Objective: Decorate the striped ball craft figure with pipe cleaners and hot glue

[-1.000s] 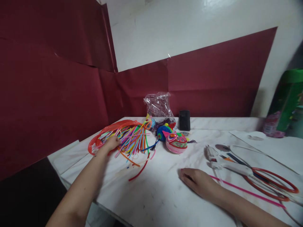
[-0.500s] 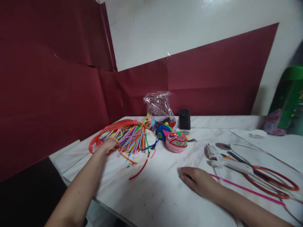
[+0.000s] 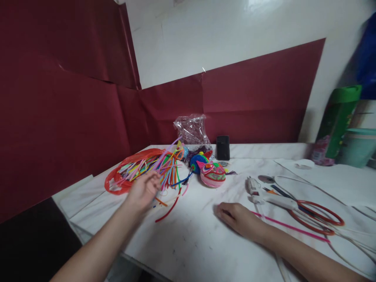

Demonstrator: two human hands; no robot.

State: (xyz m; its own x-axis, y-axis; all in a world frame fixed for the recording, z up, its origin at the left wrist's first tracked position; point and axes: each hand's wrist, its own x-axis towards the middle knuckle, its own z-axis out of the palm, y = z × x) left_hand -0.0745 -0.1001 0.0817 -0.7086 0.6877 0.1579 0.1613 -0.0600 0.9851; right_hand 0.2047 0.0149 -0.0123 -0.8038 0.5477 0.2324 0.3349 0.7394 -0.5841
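My left hand (image 3: 143,190) hovers just above the near edge of a heap of coloured pipe cleaners (image 3: 152,168) that spills from a red plastic bag (image 3: 114,184). Its fingers are curled around a few stems, and a pale purple one sticks up behind them. My right hand (image 3: 236,217) lies palm down on the white table (image 3: 190,243), over the end of a long pink pipe cleaner (image 3: 290,227) that runs off to the right. A loose red stem (image 3: 167,211) lies between the hands.
Behind the heap are a pink wound ball figure (image 3: 213,175), a blue one (image 3: 196,162), a clear plastic bag (image 3: 192,131) and a small black box (image 3: 223,147). A glue gun (image 3: 264,194), red wire hoops (image 3: 320,217) and a green container (image 3: 335,121) are on the right.
My left hand has lifted off the heap and come nearer and to the right, dragging some stems up. The right hand has stayed put; the view has shifted slightly right.
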